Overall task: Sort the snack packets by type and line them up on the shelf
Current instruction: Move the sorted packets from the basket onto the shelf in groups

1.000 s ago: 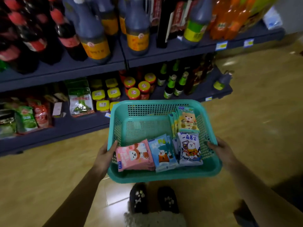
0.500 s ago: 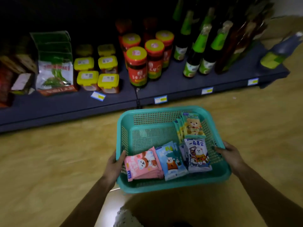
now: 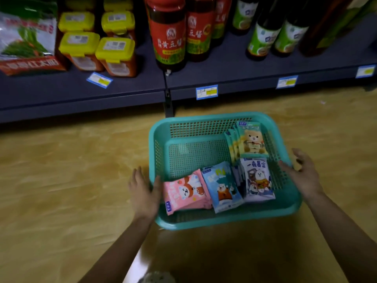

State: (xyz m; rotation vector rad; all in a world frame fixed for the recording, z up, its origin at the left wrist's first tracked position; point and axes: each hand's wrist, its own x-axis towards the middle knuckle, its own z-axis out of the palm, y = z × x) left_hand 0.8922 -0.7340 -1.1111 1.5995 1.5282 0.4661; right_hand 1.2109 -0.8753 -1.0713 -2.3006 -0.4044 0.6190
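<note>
A teal plastic basket sits low on the yellow floor in front of the bottom shelf. Inside it lie a pink snack packet, a light blue packet, a white and purple packet and a small stack of green bear packets. My left hand is against the basket's left rim, fingers spread, thumb at the rim. Beside the right rim is my right hand, fingers apart and blurred. Neither hand holds a packet.
The dark shelf carries yellow-lidded tubs, red-labelled sauce bottles, green-labelled dark bottles and a bagged product at far left. Price tags line the shelf edge. A shelf post stands just behind the basket.
The view has dropped close to the bottom shelf and the basket has come down to the floor. Both hands have loosened from gripping its rims to spread fingers.
</note>
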